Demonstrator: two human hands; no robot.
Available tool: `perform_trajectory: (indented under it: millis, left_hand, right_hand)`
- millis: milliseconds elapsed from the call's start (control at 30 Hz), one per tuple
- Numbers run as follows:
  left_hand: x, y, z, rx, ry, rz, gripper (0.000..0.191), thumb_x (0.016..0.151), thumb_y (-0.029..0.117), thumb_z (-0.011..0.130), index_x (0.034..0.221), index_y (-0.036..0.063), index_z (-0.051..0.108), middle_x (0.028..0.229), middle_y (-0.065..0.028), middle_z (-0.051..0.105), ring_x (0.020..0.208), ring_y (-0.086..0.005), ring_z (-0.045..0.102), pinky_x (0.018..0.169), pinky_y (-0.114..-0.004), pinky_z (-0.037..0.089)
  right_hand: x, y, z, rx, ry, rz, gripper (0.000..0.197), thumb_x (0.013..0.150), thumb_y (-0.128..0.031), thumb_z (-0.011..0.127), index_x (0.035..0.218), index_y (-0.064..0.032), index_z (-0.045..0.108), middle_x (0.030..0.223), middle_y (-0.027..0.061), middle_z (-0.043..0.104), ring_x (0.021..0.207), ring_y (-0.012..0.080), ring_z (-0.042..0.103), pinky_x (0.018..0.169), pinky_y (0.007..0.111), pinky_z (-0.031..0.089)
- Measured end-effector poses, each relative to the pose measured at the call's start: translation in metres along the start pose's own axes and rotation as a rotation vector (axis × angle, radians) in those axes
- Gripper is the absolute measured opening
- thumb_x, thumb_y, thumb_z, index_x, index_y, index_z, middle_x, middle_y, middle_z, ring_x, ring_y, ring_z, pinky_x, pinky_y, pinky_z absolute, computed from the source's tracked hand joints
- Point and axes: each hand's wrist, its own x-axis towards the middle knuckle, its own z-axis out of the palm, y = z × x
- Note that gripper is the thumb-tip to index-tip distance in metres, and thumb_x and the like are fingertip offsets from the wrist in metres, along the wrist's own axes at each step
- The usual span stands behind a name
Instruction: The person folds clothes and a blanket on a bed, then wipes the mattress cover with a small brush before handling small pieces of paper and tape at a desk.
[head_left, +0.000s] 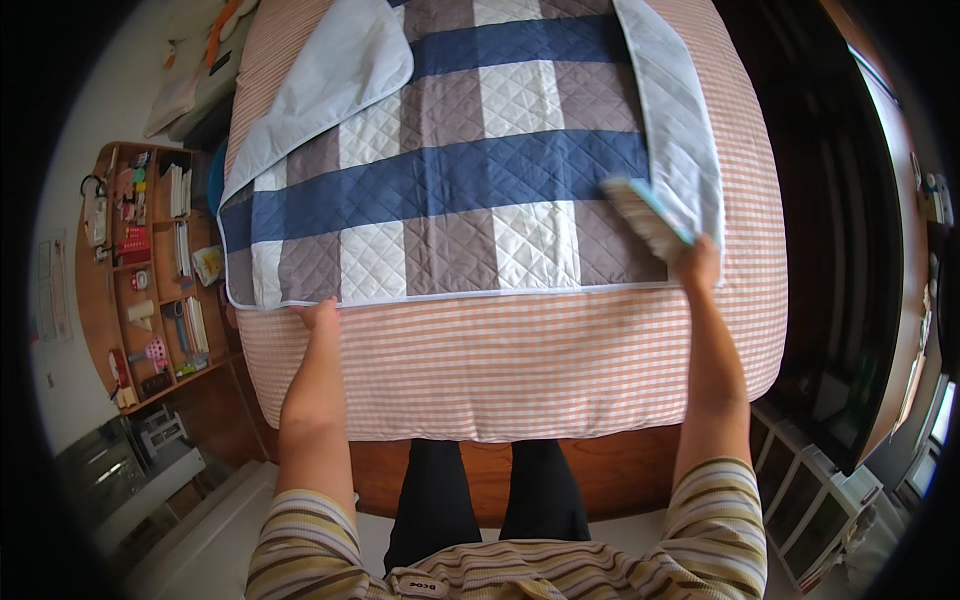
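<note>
A quilted bed cover (450, 172) with blue, grey and white checks lies on a bed mattress in an orange-and-white gingham sheet (495, 360). Its pale underside shows where the far left part (337, 67) and the right side (679, 142) are folded over. My left hand (321, 312) is at the white-bound near hem, left of the middle, fingers partly hidden beneath it. In my right hand (697, 264) is a bed brush (649, 217) with pale bristles and a light-blue back, blurred. The brush is over the cover's near right part, beside the folded strip.
On the left, a wooden shelf unit (154, 262) holds books and small items. A dark television-like panel (840, 225) runs along the right side. White-framed drawers or a rack (814, 487) stand at the lower right. The wooden bed base (480, 487) is before my legs.
</note>
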Motion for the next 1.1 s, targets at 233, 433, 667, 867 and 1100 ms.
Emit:
perform_trajectory:
  millis: [233,433,667,867,1100]
  left_hand:
    - [0.010,-0.083,-0.099,0.122,-0.127,0.108,0.097,0.061,-0.002,0.069,0.140,0.0045,0.011,0.132,-0.0199,0.035,0.115,-0.0278,0.042,0.094,-0.031,0.038]
    - [-0.035,-0.051,-0.086,0.946,0.044,0.887,0.075,0.062,0.012,0.072,0.127,0.0000,0.036,0.116,-0.0262,0.048,0.099,-0.0355,0.051,0.088,-0.038,0.041]
    - [-0.056,0.084,0.119,-0.153,-1.032,-0.182,0.041,0.084,0.031,0.058,0.111,0.0025,0.048,0.109,-0.0128,0.056,0.101,-0.0262,0.055,0.087,-0.038,0.042]
    - [-0.040,0.140,0.213,-0.401,-0.876,-0.477,0.048,0.085,0.039,0.054,0.111,0.0001,0.046,0.115,-0.0153,0.053,0.109,-0.0301,0.049,0.090,-0.042,0.039]
    - [0.091,0.387,0.109,-0.880,-0.875,0.228,0.043,0.089,0.033,0.040,0.124,0.0078,0.042,0.122,-0.0146,0.048,0.115,-0.0299,0.044,0.099,-0.054,0.028]
  right_hand:
    - [-0.046,0.171,-0.111,-0.025,0.281,0.396,0.030,0.070,-0.027,0.058,0.083,-0.0006,0.054,0.085,0.0218,0.060,0.082,0.0401,0.057,0.070,0.047,0.045]
    - [-0.075,0.095,-0.116,0.054,0.176,0.298,0.023,0.071,-0.014,0.056,0.090,-0.0011,0.057,0.087,0.0220,0.060,0.082,0.0383,0.057,0.070,0.042,0.045]
    - [-0.077,-0.193,0.032,0.687,-0.415,0.016,0.030,0.062,-0.010,0.055,0.089,0.0018,0.061,0.072,0.0185,0.063,0.067,0.0274,0.062,0.063,0.036,0.047]
    - [-0.070,-0.254,0.096,0.513,-0.339,0.097,0.027,0.065,-0.016,0.055,0.072,0.0101,0.059,0.063,0.0249,0.060,0.062,0.0319,0.063,0.060,0.038,0.048]
    - [-0.070,-0.265,0.095,0.465,-0.318,0.077,0.030,0.066,-0.014,0.051,0.077,0.0132,0.058,0.069,0.0278,0.060,0.070,0.0370,0.063,0.065,0.040,0.048]
